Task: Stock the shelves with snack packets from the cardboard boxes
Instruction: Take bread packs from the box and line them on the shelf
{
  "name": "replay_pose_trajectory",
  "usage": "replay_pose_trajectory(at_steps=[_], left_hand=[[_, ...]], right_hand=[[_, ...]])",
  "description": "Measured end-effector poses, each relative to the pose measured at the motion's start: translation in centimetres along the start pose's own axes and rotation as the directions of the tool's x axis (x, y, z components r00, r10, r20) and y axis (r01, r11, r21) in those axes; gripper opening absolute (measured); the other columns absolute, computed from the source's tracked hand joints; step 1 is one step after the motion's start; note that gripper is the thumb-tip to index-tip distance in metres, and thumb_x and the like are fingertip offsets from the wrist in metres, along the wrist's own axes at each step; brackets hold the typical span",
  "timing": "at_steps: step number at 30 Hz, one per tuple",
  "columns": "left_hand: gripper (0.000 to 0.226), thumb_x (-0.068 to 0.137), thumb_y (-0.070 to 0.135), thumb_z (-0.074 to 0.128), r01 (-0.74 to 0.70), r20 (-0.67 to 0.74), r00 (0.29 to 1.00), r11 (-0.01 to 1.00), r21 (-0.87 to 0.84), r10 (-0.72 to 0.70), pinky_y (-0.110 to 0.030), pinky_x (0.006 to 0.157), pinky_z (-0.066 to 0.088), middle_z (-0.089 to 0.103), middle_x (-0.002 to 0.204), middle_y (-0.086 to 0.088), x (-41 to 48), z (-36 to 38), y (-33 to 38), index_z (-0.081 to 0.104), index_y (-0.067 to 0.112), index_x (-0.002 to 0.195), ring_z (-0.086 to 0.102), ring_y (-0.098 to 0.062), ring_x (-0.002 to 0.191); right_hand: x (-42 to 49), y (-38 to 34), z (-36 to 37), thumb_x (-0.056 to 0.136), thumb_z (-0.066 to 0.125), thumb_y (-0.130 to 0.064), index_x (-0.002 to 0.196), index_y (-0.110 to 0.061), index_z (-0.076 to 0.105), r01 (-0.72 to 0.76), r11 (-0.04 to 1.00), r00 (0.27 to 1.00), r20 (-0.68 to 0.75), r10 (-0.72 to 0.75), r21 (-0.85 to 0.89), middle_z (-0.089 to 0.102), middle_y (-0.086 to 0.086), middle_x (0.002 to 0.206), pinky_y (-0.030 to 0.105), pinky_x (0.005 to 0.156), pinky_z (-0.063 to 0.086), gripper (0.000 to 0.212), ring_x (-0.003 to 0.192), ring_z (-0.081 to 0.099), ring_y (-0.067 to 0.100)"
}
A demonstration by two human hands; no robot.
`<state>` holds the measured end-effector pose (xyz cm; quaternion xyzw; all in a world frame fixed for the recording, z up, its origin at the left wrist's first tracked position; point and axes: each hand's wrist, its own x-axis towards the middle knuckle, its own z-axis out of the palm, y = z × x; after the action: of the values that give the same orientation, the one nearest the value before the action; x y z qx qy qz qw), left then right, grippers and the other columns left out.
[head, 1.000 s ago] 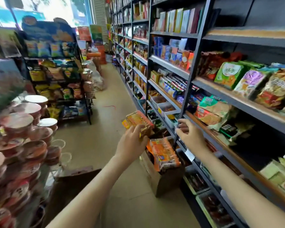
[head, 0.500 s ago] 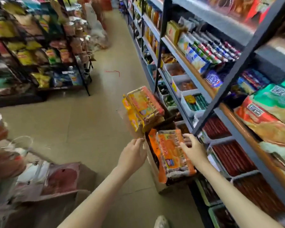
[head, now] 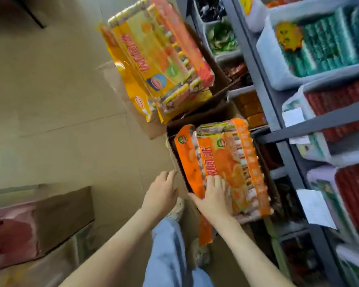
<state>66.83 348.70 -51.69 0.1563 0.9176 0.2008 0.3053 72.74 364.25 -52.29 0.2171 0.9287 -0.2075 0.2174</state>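
The right hand [head: 214, 196] lies on the orange snack packets [head: 232, 162], which stand on edge in an open cardboard box [head: 211, 109]. The box sits on the floor [head: 60, 110], just left of the shelf unit [head: 255, 65]. The hand's fingers are spread nearly flat on the face of the front packet, with the thumb stretched out to the left at the packet's near corner. They press on the packet rather than close round it.

The left hand [head: 162, 193] hangs just left of the box, fingers relaxed and slightly bent, holding nothing. Whether its fingertips touch the box's left wall I cannot tell.

A stack of yellow snack packets [head: 153, 59] leans tilted on the far side of the box. On the right, the shelves carry white bins [head: 278, 79] of green and red sticks. 1 pink-printed carton [head: 64, 212] sits at the near left.
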Motion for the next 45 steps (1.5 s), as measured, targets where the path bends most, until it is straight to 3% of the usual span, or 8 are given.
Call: replay_pose_trajectory(at_steps=[8,17,23,27,30,34,38,45], left_hand=[[0.097,0.06,-0.001,0.067,-0.384,-0.048,0.893,0.814,0.436,0.448,-0.053,0.111,0.026,0.033,0.147,-0.024,2.8,1.0,-1.4,0.031,0.017,0.148,0.034,-0.038,0.137],[0.037,0.095,0.008,0.035,-0.695,0.149,0.377,0.173,0.698,0.914,-0.05,0.115,0.015,0.039,0.148,-0.019,2.1,-7.7,13.2,0.039,0.018,0.131,0.04,-0.029,0.136],[0.078,0.085,0.052,0.056,-0.81,0.541,0.44,0.058,0.583,0.717,-0.039,0.1,0.029,0.049,0.134,-0.019,-6.6,-11.5,22.9,0.016,0.015,0.141,0.044,-0.031,0.117],[0.07,0.076,0.057,0.06,-0.842,0.42,0.418,0.17,0.511,0.806,-0.034,0.092,0.024,0.055,0.117,-0.004,-15.3,-10.3,27.4,0.045,0.015,0.13,0.044,-0.024,0.111],[0.054,0.061,0.042,0.067,-0.84,0.431,0.255,-0.022,0.542,0.866,-0.034,0.083,0.025,0.059,0.097,-0.005,-23.4,-8.5,31.5,0.06,0.014,0.107,0.04,-0.023,0.095],[0.044,0.053,0.037,0.066,-0.856,0.352,-0.074,-0.24,0.459,0.933,-0.037,0.074,0.03,0.061,0.086,-0.008,-34.7,-5.8,37.1,0.061,0.012,0.089,0.048,-0.028,0.085],[0.047,0.053,0.041,0.073,-0.868,0.242,-0.247,-0.325,0.376,0.938,-0.038,0.08,0.032,0.062,0.088,-0.002,-45.4,-3.1,42.8,0.064,0.017,0.092,0.048,-0.026,0.087],[0.045,0.063,0.032,0.056,-0.717,0.256,-0.548,-0.605,0.347,0.796,-0.042,0.086,0.034,0.063,0.092,-0.009,-59.0,1.5,52.0,0.065,0.007,0.099,0.06,-0.032,0.09]], right_hand=[[1.7,-2.0,1.1,0.068,0.076,-0.003,0.089,-0.01,0.069,0.045,0.982,0.993,-0.103,-0.065,-0.183,0.064,0.008,0.089,0.037,0.073,0.052,0.024,0.085,0.062,0.029],[-8.9,3.6,-16.3,0.062,0.053,-0.008,0.073,-0.014,0.057,0.252,0.859,0.858,-0.307,-0.411,-0.445,0.054,0.004,0.071,0.032,0.059,0.045,0.013,0.072,0.047,0.023],[-19.9,4.1,-23.0,0.072,0.04,-0.005,0.083,-0.016,0.038,0.253,0.827,0.781,-0.399,-0.481,-0.503,0.049,0.003,0.072,0.024,0.049,0.037,0.015,0.076,0.038,0.018],[-30.0,6.6,-24.6,0.072,0.042,-0.008,0.078,-0.015,0.045,0.205,0.873,0.791,-0.45,-0.414,-0.442,0.048,0.004,0.073,0.03,0.057,0.036,0.009,0.075,0.039,0.021],[-40.2,10.5,-25.2,0.074,0.058,-0.018,0.087,-0.014,0.058,0.118,0.936,0.886,-0.389,-0.25,-0.333,0.059,0.007,0.092,0.034,0.086,0.046,0.013,0.095,0.053,0.026],[-54.7,14.8,-24.4,0.075,0.073,-0.051,0.15,-0.018,0.022,-0.211,0.97,0.923,-0.351,0.157,-0.123,0.012,0.004,0.16,0.036,0.117,-0.002,0.096,0.148,0.006,0.026],[-65.5,15.8,-24.5,0.071,0.072,-0.06,0.143,-0.029,-0.028,-0.453,0.881,0.821,-0.448,0.354,-0.134,0.007,0.01,0.161,0.042,0.12,0.005,0.127,0.148,0.009,0.027],[-79.6,18.3,-23.9,0.054,0.085,-0.044,0.138,-0.005,0.042,-0.783,0.618,0.415,-0.676,0.609,0.076,0.055,0.011,0.122,0.043,0.092,0.044,0.102,0.112,0.055,0.033]])
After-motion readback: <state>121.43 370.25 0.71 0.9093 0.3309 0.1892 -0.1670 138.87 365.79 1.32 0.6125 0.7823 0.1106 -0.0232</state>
